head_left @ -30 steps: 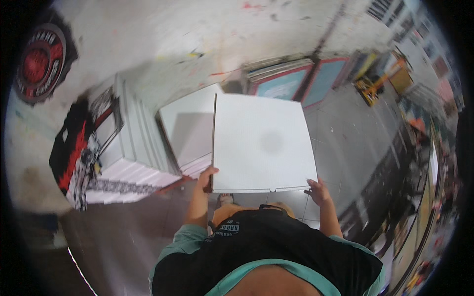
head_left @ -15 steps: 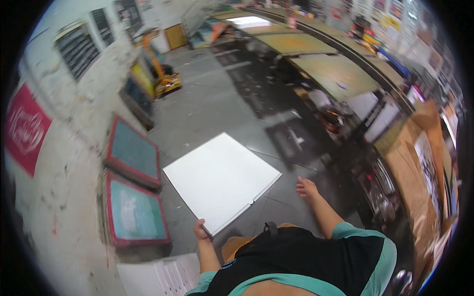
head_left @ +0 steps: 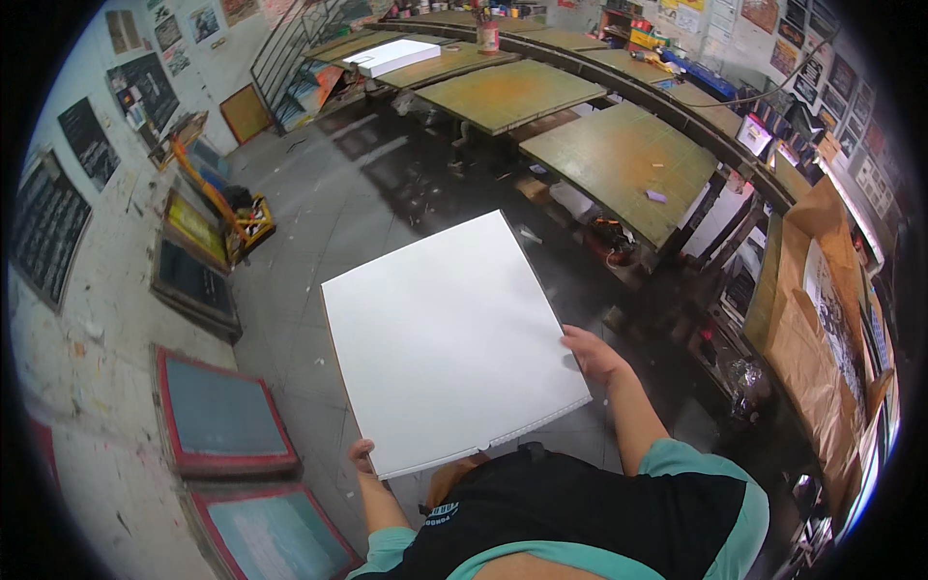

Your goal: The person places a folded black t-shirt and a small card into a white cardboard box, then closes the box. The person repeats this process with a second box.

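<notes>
A large, flat white cardboard box [head_left: 449, 338] is held out level in front of my body, its lid side up. At its near left corner, my left hand [head_left: 362, 457] is closed on the edge, thumb on top and the other fingers hidden beneath. My right hand [head_left: 594, 354] grips the right edge a little above the near corner, with most of its fingers under the box. A small tab shows midway along the near edge.
Screen frames with red rims [head_left: 224, 411] lean along the left wall. On the right runs a row of low work tables [head_left: 619, 159]. Another white box [head_left: 394, 56] lies on a far table. Brown paper [head_left: 797, 319] hangs at the right. A yellow pallet jack [head_left: 253, 224] stands by the wall.
My right hand, apart from the box before, now holds its right edge. The box has risen and turned, and my view has swung to the right.
</notes>
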